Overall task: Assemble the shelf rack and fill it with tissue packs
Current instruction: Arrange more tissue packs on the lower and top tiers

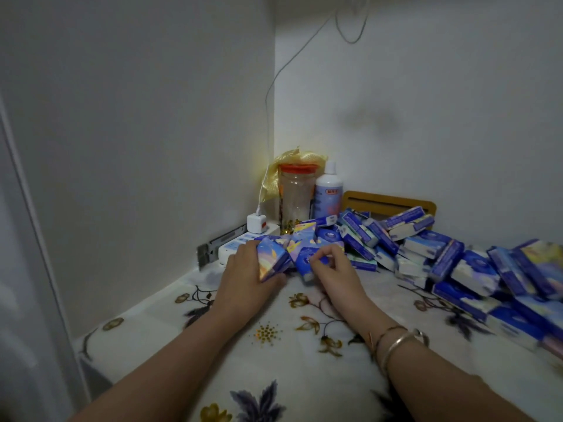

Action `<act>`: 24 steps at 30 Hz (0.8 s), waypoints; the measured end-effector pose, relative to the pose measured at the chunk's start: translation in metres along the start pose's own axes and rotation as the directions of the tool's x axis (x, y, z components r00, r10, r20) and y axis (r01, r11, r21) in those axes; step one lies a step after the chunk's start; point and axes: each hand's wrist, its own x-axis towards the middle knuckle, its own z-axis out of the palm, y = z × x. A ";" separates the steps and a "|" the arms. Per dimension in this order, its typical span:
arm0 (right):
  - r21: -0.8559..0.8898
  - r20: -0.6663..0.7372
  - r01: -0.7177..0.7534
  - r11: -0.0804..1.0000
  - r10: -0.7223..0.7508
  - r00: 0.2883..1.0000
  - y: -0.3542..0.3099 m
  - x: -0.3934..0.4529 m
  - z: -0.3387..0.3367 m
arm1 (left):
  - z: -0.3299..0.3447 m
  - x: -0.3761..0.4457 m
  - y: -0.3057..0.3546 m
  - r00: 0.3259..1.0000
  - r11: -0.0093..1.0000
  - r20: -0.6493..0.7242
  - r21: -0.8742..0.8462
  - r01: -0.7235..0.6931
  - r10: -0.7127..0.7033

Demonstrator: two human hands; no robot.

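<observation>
Both hands — left (243, 269), right (332, 266) — grip tissue packs (426, 248).

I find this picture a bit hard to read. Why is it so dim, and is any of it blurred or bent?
Head view: the room is dimly lit, giving grey walls; the blue tissue packs smear with blur towards the right edge; the white door frame bows from wide-angle distortion; the left hand and right hand stay fairly sharp.

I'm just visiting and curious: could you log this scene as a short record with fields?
surface: flowered cloth
left hand: grips a tissue pack
right hand: pinches another pack
pile of packs: heaped to the right
corner: jar, white bottle, power strip
rack: wooden panel behind the pile
</observation>
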 end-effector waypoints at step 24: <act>-0.195 0.040 0.043 0.980 -0.036 0.999 -0.241 -0.135 -0.175 | -0.113 -0.056 0.265 0.911 0.820 -0.203 -0.398 -0.411 0.358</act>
